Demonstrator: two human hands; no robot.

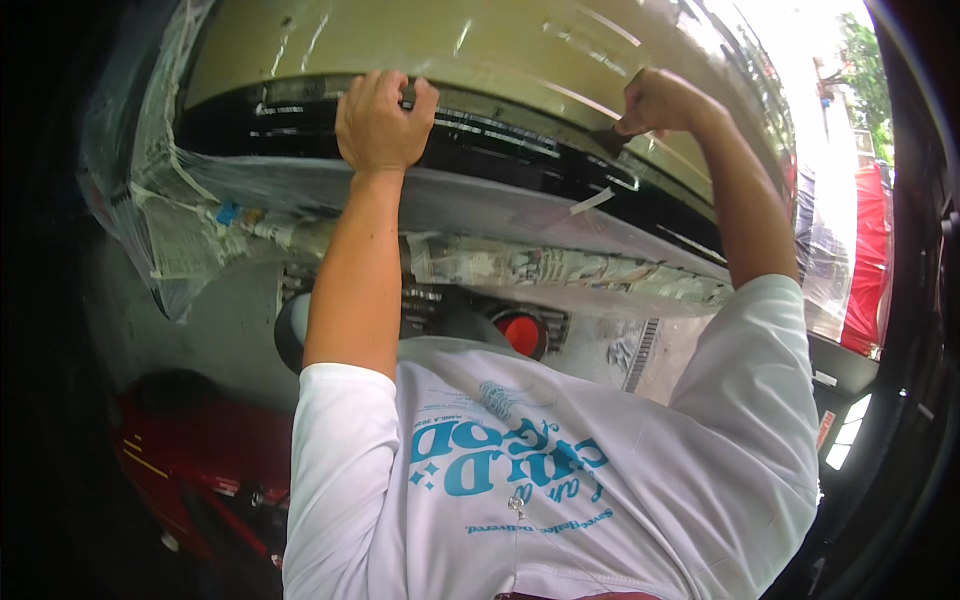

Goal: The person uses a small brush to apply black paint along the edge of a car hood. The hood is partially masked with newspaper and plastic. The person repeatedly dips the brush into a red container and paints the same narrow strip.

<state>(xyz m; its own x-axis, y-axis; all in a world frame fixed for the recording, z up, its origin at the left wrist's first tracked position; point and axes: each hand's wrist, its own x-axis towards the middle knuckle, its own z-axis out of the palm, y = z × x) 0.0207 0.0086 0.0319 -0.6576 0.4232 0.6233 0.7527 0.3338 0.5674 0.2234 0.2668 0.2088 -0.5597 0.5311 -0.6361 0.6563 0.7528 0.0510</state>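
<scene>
Right fingers (633,122) around half-hidden tool (609,141)

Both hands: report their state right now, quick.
Left hand: fingers curled; whether it grips anything cannot be told.
Right hand: closed, holding a dark, flat scraper-like tool.

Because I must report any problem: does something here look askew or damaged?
A short pale strip looks askew near the black band: it slants up to the right where the band slopes down. Whether it is loose, I cannot tell.
</scene>
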